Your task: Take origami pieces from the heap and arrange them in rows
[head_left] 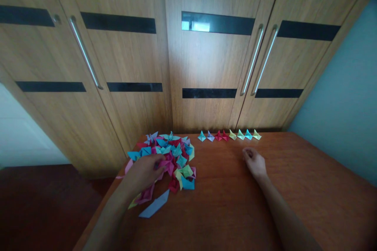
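My left hand point(147, 170) is at the pile of folded paper pieces point(176, 151), its fingers pinched at the edge of a magenta paper boat point(169, 164). The pile mixes blue, red, pink, yellow and green pieces, partly hidden behind this hand. My right hand point(255, 162) rests on the table with its fingers curled in, and nothing shows in them. Beyond it, several small paper boats point(232, 135) stand upright in a row along the table's far edge, in blue, purple, red, yellow and green.
A flat pale-blue folded strip point(154, 205) lies in front of the pile on the reddish-brown wooden table point(218, 204). Behind the far edge rises a wooden wardrobe point(203, 66) with long metal handles. A pale wall point(341, 113) stands at the right.
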Motion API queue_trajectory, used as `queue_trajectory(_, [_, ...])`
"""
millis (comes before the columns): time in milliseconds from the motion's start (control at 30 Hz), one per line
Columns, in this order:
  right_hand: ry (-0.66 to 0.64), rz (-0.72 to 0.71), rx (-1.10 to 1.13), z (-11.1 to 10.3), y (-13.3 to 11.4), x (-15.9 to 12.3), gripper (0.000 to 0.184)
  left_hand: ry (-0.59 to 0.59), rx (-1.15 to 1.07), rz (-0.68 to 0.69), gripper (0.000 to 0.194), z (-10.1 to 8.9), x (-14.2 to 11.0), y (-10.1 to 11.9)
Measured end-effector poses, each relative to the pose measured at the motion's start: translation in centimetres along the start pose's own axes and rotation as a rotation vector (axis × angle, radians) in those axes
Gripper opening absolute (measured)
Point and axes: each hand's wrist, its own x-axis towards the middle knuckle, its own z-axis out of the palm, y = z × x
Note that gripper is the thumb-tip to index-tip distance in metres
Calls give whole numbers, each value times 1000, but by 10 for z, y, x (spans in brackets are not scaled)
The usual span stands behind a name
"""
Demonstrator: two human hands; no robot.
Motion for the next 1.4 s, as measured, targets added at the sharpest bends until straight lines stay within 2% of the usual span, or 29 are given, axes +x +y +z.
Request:
queue_trajectory(133, [-25, -175, 193, 7, -45, -18, 37, 158, -397, -67, 29, 15, 5, 21])
queue_trajectory(233, [-162, -356, 287, 14, -86, -44, 31, 146, -657, -96, 33, 39, 7, 39])
queue_trajectory(333, [-325, -520, 301, 19, -119, -71, 31, 57, -747, -118, 36, 60, 6, 52])
queue_trajectory(467, [-408, -679, 300, 20, -138, -91, 29, 9, -681, -78, 37, 73, 2, 62])
queue_trajectory(600, [-382, -666, 342, 18, -141, -91, 20, 0, -611, 19, 38, 69, -2, 68])
queue_trajectory(767, [-356, -543, 392, 13, -143, -85, 20, 160, -514, 110, 21, 62, -3, 70])
queue_trajectory(933, [-413, -485, 436, 13, -141, -82, 21, 272, -524, 248, 13, 68, -1, 70])
queue_trajectory(1167, [-503, -618, 303, 3, -139, -77, 18, 283, -571, 222, 10, 79, -2, 75])
queue_trajectory(1267, [-545, -601, 286, -11, -135, -69, 19, 281, -622, 170, 13, 86, -7, 80])
queue_trajectory(1333, [-494, -540, 298, -22, -125, -59, 19, 273, -669, 98, 20, 92, -12, 85])
queue_trajectory(1400, [-307, -436, 340, -33, -107, -43, 18, 247, -723, 52, 25, 97, -18, 91])
